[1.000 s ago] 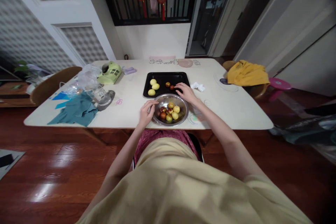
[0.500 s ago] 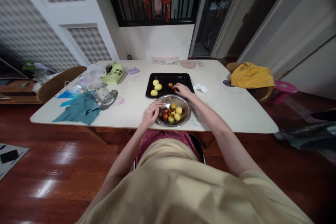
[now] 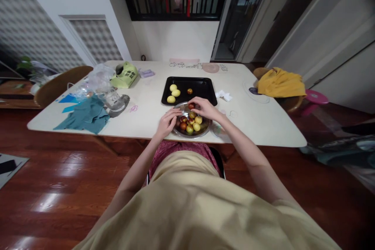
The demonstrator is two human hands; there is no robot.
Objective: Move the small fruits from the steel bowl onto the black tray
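Note:
A steel bowl stands near the front edge of the table, holding several small round fruits, some yellow-green and some reddish brown. Over its far rim, my right hand is closed on a dark red fruit. My left hand rests at the bowl's left rim, its fingers stretched out and nothing in them. Just behind the bowl lies a black baking tray. Three pale yellow fruits are grouped on its left side, and one reddish-brown fruit sits near its middle.
To the left are a teal cloth, a clear plastic bag and a light green bag. A crumpled white tissue lies right of the tray. A yellow garment hangs over the chair at the right.
My right hand has come back from the tray to the bowl with the dark red fruit. My left hand stays at the bowl's left rim. The view has shifted slightly.

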